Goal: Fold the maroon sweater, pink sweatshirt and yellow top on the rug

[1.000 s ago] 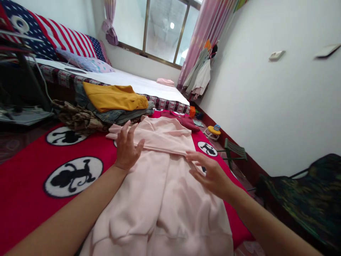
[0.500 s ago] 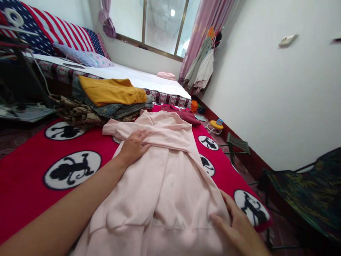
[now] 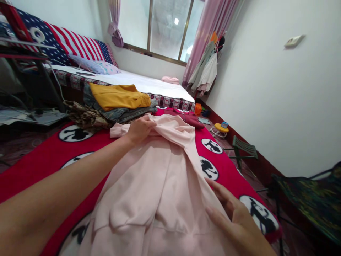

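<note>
A pale pink sweatshirt (image 3: 157, 177) lies lengthwise in front of me, its collar end away from me and a sleeve folded across its upper part. My left hand (image 3: 140, 128) is closed on the folded sleeve near the collar and lifts the fabric a little. At the right edge of the garment, lower down, rests my right hand (image 3: 231, 213); its thumb lies on the cloth and the fingers are apart. Beneath is a red blanket (image 3: 106, 149) with black-and-white round figures.
Past the sweatshirt are a pile of folded clothes with yellow trousers (image 3: 119, 96) on top and a dark red garment (image 3: 190, 119). A white-covered bed (image 3: 149, 83) stands behind. To the right are a yellow stool (image 3: 221, 128), a folding stool (image 3: 243, 147) and a camouflage chair (image 3: 314, 195).
My left hand has gone from lying flat on the sleeve to gripping it, and has moved up toward the collar. The right hand stays at the right edge. The view has shifted slightly.
</note>
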Demonstrator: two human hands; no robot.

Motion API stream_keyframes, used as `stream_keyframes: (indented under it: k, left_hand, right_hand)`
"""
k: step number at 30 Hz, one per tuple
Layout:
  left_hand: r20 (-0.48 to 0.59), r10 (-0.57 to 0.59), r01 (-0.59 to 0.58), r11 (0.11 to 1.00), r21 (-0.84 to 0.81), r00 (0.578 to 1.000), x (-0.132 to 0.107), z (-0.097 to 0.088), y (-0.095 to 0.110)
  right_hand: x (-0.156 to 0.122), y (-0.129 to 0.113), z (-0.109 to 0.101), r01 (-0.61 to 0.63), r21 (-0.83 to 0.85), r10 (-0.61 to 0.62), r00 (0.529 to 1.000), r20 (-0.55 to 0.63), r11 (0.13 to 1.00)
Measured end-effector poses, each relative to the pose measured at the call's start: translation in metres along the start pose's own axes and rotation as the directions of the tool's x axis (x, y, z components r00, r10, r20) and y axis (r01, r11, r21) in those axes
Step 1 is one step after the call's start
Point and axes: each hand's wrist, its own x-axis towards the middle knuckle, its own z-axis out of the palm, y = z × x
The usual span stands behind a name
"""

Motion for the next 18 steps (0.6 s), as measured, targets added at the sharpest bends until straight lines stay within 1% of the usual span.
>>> stream_keyframes:
  k: [2, 4, 6, 8, 11, 13, 14, 16, 18]
  left_hand:
    - [-0.064, -0.024, 0.024, 1.000, 0.001, 0.998, 0.021, -0.019, -0.005]
    - [-0.106, -0.048, 0.048, 0.999, -0.004, 0.993, 0.037, -0.037, -0.012]
    - [-0.130, -0.072, 0.071, 0.997, -0.016, 0.989, 0.045, -0.050, -0.020]
    - [-0.127, -0.091, 0.088, 0.996, -0.032, 0.988, 0.043, -0.056, -0.030]
    - [-0.091, -0.071, 0.071, 0.997, -0.002, 0.993, 0.025, -0.054, -0.049]
    - [-0.056, -0.058, 0.062, 0.996, 0.068, 0.997, 0.009, -0.047, -0.058]
    - [-0.050, -0.062, 0.067, 0.993, 0.100, 0.997, 0.001, -0.043, -0.059]
    - [-0.062, -0.073, 0.081, 0.988, 0.132, 0.995, -0.013, -0.035, -0.052]
    - [-0.088, -0.055, 0.066, 0.990, 0.126, 0.995, -0.025, -0.026, -0.033]
  right_hand:
    - [0.003, -0.009, 0.008, 0.042, -0.033, -0.040, 0.998, 0.054, 0.999]
    - [0.007, -0.016, 0.019, 0.079, -0.049, -0.074, 0.992, 0.103, 0.996]
    - [0.010, -0.016, 0.031, 0.124, -0.089, -0.110, 0.984, 0.143, 0.988]
    - [0.012, -0.011, 0.042, 0.170, -0.166, -0.143, 0.977, 0.160, 0.971]
    - [0.011, 0.005, 0.055, 0.189, -0.252, -0.132, 0.965, 0.225, 0.949]
    - [0.010, 0.013, 0.059, 0.163, -0.249, -0.083, 0.950, 0.301, 0.955]
    - [0.011, 0.014, 0.060, 0.139, -0.232, -0.056, 0.942, 0.331, 0.963]
    - [0.020, 0.010, 0.059, 0.062, -0.169, 0.005, 0.929, 0.369, 0.984]
    - [0.044, 0.002, 0.055, -0.005, -0.093, 0.040, 0.928, 0.372, 0.996]
